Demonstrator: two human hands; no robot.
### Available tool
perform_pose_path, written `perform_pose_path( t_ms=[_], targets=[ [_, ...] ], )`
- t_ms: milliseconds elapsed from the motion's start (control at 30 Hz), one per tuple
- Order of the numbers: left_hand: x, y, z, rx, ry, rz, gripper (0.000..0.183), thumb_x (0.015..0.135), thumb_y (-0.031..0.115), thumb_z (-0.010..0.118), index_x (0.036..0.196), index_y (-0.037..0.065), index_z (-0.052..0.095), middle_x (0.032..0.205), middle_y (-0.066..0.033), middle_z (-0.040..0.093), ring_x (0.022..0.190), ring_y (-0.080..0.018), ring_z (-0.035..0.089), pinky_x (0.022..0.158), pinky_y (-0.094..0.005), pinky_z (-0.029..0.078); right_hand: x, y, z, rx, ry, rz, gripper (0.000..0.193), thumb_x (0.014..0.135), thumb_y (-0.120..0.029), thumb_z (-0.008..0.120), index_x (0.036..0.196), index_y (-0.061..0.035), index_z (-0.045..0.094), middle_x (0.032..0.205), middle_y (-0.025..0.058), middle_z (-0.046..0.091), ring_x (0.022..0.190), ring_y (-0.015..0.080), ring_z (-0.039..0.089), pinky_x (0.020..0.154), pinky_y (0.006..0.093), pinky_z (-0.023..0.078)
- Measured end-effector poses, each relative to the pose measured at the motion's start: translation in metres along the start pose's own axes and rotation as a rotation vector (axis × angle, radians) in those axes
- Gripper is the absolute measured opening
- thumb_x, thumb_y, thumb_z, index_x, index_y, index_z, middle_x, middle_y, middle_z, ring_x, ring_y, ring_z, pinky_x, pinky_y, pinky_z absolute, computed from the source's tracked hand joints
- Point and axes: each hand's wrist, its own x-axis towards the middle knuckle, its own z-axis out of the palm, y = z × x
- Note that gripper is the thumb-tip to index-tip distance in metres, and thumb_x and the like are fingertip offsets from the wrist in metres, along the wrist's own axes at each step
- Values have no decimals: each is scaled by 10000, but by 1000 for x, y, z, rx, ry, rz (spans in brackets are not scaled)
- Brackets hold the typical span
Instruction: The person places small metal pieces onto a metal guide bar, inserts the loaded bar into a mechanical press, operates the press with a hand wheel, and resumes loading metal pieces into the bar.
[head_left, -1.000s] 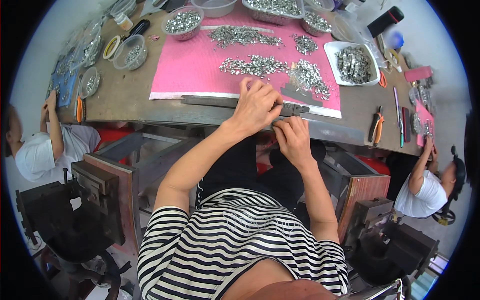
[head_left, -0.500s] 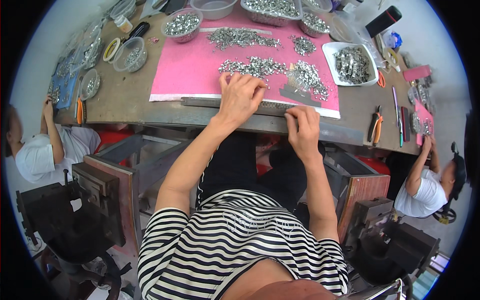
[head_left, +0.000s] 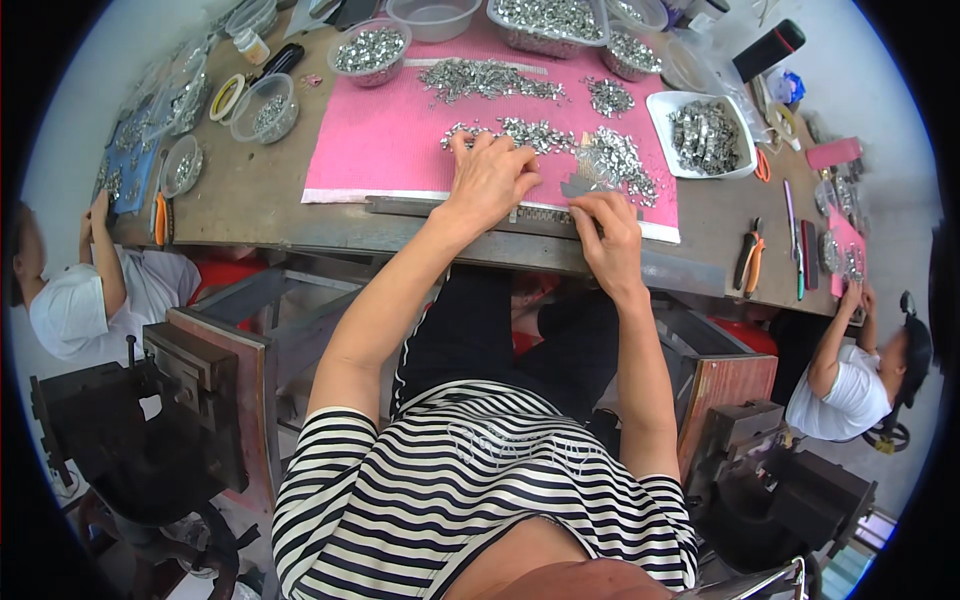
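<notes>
My left hand (head_left: 490, 178) reaches over the front edge of a pink mat (head_left: 370, 130). Its fingertips are at the left end of a loose pile of small shiny metal pieces (head_left: 540, 135), the thumb held apart from them. Below it a long dark metal bar with a slotted row (head_left: 545, 214) lies along the table's front edge, partly hidden by my hands. At the bar's right part my right hand (head_left: 610, 235) has thumb and fingers closed in a pinch; anything between them is too small to make out. Beside its fingertips are thin grey strips (head_left: 578, 186) on the mat.
More metal pieces lie in piles (head_left: 490, 80) farther back. A white tray (head_left: 748, 135) of metal parts stands right, near orange-handled pliers (head_left: 749, 258). Clear tubs (head_left: 370, 55) line the back and left. A person sits at each side, left (head_left: 90, 290) and right (head_left: 845, 385).
My left hand has moved forward from the bar onto the near pile. My right hand has shifted slightly forward, its fingertips now close to the grey strips.
</notes>
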Motion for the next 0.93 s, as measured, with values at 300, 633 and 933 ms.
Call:
perform_pose_path(
  t_ms=[300, 633, 933],
  targets=[
    [-3, -9, 7, 52, 70, 1, 87, 863, 235, 733, 885, 152, 722, 852, -14, 657, 942, -243, 590, 1001, -538, 313, 43, 12, 36, -44, -147, -27, 79, 817, -37, 743, 881, -14, 705, 832, 120, 636, 782, 318, 625, 693, 408, 479],
    [-4, -4, 0, 89, 70, 124, 83, 872, 208, 720, 916, 139, 708, 888, -13, 642, 972, -226, 583, 1018, -532, 310, 17, 9, -6, 147, -74, 161, 27, 888, -37, 677, 909, -19, 675, 843, 102, 630, 785, 289, 618, 762, 392, 427],
    [-30, 45, 14, -91, 161, 245, 125, 847, 202, 753, 935, 130, 701, 913, -1, 621, 951, -196, 589, 1003, -471, 330, -17, 8, -1, -41, 39, 21, 77, 870, -28, 709, 938, -43, 677, 926, 80, 638, 883, 289, 594, 797, 394, 423]
  ],
)
